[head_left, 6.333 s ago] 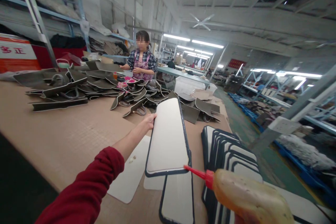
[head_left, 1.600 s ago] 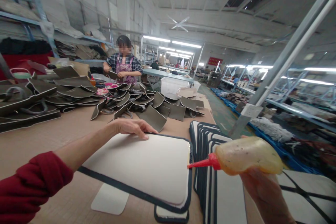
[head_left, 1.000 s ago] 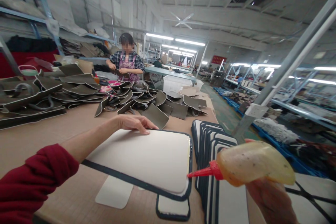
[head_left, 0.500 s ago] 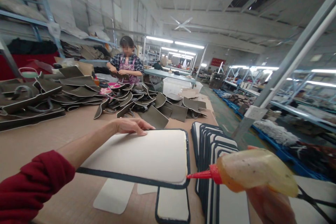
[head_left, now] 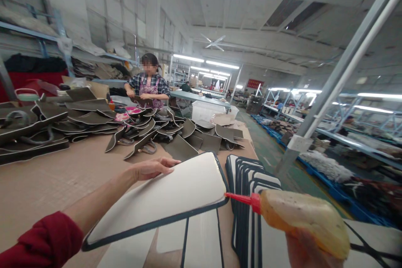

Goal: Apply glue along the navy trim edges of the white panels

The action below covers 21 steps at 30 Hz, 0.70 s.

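My left hand (head_left: 155,169) clamps the flat navy-rimmed cream board (head_left: 169,192) by its far edge; likely light, stiff. My right hand (head_left: 306,248) grips the squeezable-looking amber plastic bottle (head_left: 303,213).

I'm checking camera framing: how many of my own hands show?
2: left hand holding the white panel at its upper edge; right hand holding the squeeze bottle, partly hidden.

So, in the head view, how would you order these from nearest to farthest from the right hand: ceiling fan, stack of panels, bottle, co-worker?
1. Bottle: held in the right hand.
2. Stack of panels: just to the hand's left.
3. Co-worker: at the far side of the table, left of centre.
4. Ceiling fan: overhead, deep in the room.
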Each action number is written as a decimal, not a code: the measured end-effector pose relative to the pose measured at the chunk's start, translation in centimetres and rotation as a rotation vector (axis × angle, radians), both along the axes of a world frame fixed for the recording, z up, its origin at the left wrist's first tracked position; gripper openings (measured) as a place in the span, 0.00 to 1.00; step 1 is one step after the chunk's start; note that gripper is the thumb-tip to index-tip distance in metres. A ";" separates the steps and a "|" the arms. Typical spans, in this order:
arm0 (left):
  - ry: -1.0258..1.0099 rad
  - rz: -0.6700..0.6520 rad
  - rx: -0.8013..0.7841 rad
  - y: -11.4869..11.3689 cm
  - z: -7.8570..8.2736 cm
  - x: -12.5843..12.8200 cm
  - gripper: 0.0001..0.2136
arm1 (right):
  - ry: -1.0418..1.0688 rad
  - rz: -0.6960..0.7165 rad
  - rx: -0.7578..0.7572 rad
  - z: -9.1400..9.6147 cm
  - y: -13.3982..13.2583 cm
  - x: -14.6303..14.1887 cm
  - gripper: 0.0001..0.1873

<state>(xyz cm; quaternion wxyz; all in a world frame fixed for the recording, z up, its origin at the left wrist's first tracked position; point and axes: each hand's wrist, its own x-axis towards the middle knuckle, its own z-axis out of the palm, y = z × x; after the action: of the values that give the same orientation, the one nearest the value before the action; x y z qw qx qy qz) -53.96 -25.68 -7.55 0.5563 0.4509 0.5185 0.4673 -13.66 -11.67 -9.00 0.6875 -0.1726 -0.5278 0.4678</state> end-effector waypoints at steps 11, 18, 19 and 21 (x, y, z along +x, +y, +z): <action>-0.145 0.113 0.044 1.0 -2.7 2.1 0.32 | 0.229 -0.115 -0.164 0.4 -1.6 -2.0 0.31; -0.214 0.122 0.041 1.5 -3.5 3.1 0.32 | 0.280 -0.160 -0.173 1.2 -1.9 -2.9 0.30; -0.220 0.119 0.041 1.5 -3.6 3.2 0.32 | 0.279 -0.169 -0.185 1.2 -1.8 -3.0 0.31; -0.229 0.118 0.041 1.5 -3.9 3.3 0.32 | 0.265 -0.178 -0.188 0.9 -1.7 -3.2 0.33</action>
<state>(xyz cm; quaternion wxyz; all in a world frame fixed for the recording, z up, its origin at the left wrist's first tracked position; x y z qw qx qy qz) -50.65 -24.20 -11.43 0.5742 0.3745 0.4675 0.5581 -16.83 -13.38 -8.10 0.7705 -0.2190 -0.3693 0.4712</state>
